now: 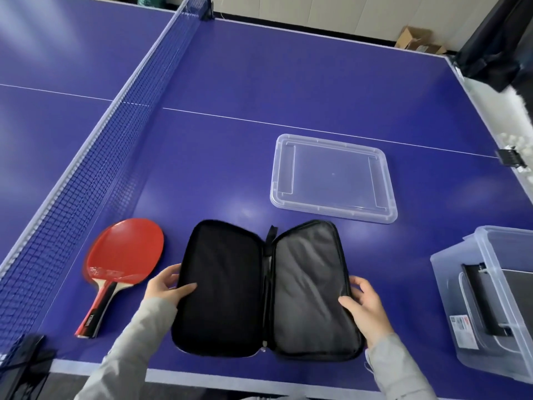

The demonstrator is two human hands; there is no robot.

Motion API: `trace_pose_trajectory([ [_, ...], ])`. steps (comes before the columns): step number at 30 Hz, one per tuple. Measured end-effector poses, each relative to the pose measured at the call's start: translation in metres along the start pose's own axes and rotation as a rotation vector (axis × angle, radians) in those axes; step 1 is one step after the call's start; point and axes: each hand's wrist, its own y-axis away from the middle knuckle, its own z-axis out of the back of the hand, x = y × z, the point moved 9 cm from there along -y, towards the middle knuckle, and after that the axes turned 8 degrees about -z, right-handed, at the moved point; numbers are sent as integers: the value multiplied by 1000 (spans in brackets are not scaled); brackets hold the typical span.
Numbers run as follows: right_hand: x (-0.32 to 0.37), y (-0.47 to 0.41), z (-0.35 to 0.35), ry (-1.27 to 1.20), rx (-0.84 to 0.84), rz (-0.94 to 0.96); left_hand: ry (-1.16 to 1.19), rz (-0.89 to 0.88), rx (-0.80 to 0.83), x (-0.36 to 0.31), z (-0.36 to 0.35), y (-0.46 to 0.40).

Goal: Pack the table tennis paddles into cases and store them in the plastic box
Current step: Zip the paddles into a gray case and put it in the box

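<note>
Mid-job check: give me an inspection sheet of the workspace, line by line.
Surface: blue table tennis table, with its net at left.
Job's things: black case lies unzipped and spread flat, both halves showing nothing inside; red paddle lies left of it, apart; plastic box at right already holds a dark item; clear lid lies flat beyond the case.
Clutter: nothing seen on the table.
Hands: left hand grips the case's left edge; right hand grips its right edge.
Cables: nothing seen.
Surroundings: cardboard boxes by the far wall; white balls past the right edge.
</note>
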Motion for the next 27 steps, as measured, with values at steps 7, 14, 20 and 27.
trace_pose_trajectory([
  [7,-56,-40,6,236,-151,-79,-198,28,-97,47,17,-23],
  [14,-70,-47,-2,538,-316,-72,-347,-46,-138,40,6,-20],
  [20,-76,-48,-7,674,-337,-75,-570,-102,-107,42,2,-22],
  [27,-61,-33,-11,805,-381,117,-827,-135,-129,39,11,-20],
])
